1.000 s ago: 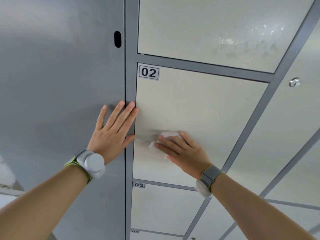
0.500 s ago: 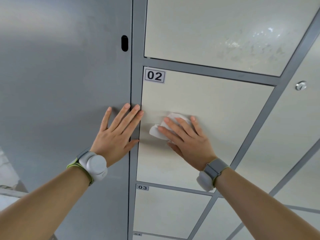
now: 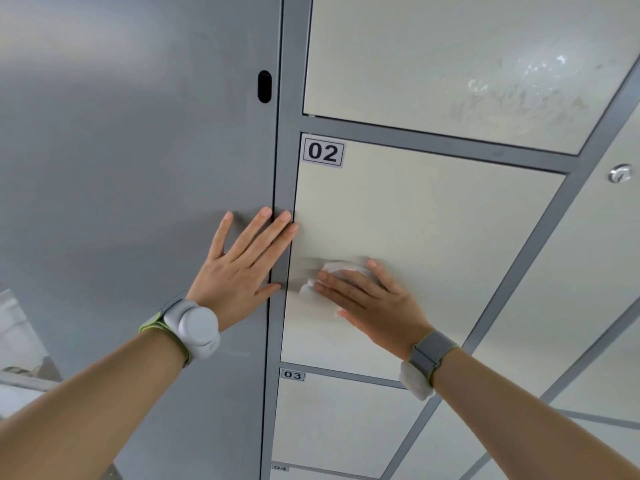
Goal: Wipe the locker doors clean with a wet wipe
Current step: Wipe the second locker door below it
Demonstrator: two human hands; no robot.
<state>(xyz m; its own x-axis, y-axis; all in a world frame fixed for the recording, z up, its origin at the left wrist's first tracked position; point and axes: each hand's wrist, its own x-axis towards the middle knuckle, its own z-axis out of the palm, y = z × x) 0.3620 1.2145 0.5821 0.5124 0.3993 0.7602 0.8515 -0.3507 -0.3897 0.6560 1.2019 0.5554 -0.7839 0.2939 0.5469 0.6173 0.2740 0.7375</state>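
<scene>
Your right hand (image 3: 372,299) lies flat with fingers straight, pressing the crumpled wet wipe (image 3: 320,284) against the lower left part of locker door 02 (image 3: 433,244). Your left hand (image 3: 242,268) is spread flat on the grey panel (image 3: 131,188), fingertips reaching the frame (image 3: 287,168).

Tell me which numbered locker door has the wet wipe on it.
Door 02: the right hand presses the wet wipe against its left part. Door 03, below, is untouched.
</scene>
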